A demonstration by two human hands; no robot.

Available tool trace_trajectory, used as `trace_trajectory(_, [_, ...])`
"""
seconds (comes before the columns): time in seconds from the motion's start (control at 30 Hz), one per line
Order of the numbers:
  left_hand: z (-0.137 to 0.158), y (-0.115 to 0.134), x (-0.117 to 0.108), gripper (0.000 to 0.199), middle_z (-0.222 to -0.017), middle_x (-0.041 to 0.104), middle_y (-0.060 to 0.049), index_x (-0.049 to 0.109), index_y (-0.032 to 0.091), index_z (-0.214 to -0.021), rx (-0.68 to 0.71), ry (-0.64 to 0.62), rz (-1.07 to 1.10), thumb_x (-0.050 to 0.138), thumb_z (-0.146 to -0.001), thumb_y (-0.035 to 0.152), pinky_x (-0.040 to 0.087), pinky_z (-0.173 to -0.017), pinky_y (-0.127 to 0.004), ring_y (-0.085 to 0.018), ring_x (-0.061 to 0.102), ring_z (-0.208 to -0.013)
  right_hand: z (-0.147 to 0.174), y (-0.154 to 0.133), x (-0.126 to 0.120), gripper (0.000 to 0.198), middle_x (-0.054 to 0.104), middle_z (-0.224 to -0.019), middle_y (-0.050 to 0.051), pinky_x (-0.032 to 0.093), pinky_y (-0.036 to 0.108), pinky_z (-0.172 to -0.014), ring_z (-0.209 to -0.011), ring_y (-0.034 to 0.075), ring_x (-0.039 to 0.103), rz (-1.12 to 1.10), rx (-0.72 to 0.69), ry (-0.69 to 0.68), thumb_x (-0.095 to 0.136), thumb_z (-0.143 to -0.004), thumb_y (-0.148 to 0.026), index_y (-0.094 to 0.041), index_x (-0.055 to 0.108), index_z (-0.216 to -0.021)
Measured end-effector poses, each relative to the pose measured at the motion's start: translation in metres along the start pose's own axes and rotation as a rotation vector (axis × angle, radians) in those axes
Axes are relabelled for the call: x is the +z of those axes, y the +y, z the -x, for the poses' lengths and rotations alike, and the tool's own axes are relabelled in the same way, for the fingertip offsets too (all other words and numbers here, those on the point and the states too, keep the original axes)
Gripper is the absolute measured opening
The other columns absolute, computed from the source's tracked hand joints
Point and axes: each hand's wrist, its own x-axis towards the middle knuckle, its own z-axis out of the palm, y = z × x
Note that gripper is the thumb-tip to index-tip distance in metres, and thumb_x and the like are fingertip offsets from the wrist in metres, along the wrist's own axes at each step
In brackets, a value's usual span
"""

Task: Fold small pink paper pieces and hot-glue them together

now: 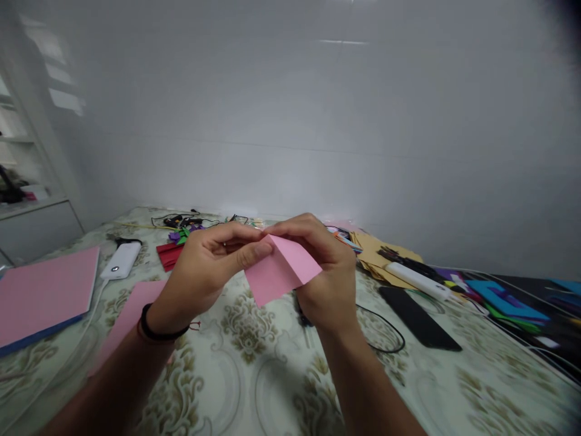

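A small folded piece of pink paper [275,274] is held up above the patterned tablecloth, with a crease running down from its top corner. My left hand [213,260] pinches its upper left edge, thumb on the near face. Around the right side of the paper curls my right hand [329,266], its fingers bent over the top edge and its thumb hidden behind the sheet. Both hands' fingertips meet near the paper's top corner. A black band circles my left wrist.
A pink sheet [131,321] lies beneath my left forearm. Farther left are a pink stack [48,293] and a white power bank [121,261]. Red paper [169,257] lies behind my left hand. To the right are a black phone [420,318], brown paper [385,254] and coloured sheets [506,300].
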Motion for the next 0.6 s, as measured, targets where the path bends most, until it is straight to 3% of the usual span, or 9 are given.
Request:
trace_trajectory(0.27, [0.003, 0.008, 0.0, 0.009, -0.075, 0.079, 0.002, 0.085, 0.023, -0.077, 0.006, 0.013, -0.13, 0.082, -0.086, 0.019, 0.052, -0.064, -0.015, -0.008, 0.065, -0.067, 0.0, 0.001, 0.0, 0.016, 0.073, -0.089, -0.002, 0.052, 0.028, -0.075, -0.085, 0.014, 0.067, -0.063, 0.062, -0.002, 0.075, -0.086, -0.013, -0.027, 0.079, -0.091])
trace_trajectory(0.47, [0.001, 0.008, -0.008, 0.01, -0.076, 0.077, 0.0, 0.085, 0.022, -0.08, -0.057, 0.021, -0.214, 0.082, -0.087, 0.029, 0.05, -0.065, -0.016, -0.009, 0.062, -0.069, -0.003, 0.003, -0.006, 0.022, 0.075, -0.088, -0.003, 0.053, 0.028, -0.072, -0.079, 0.014, 0.068, -0.116, 0.263, -0.107, 0.072, -0.081, -0.011, -0.027, 0.081, -0.092])
trace_trajectory(0.6, [-0.001, 0.008, -0.013, 0.015, -0.075, 0.074, 0.0, 0.081, 0.019, -0.08, -0.08, 0.007, -0.208, 0.079, -0.089, 0.031, 0.049, -0.063, -0.018, -0.009, 0.061, -0.067, -0.007, 0.008, -0.017, 0.021, 0.08, -0.1, -0.001, 0.056, 0.028, -0.076, -0.089, 0.015, 0.073, -0.169, 0.345, -0.18, 0.066, -0.091, -0.018, -0.028, 0.082, -0.1])
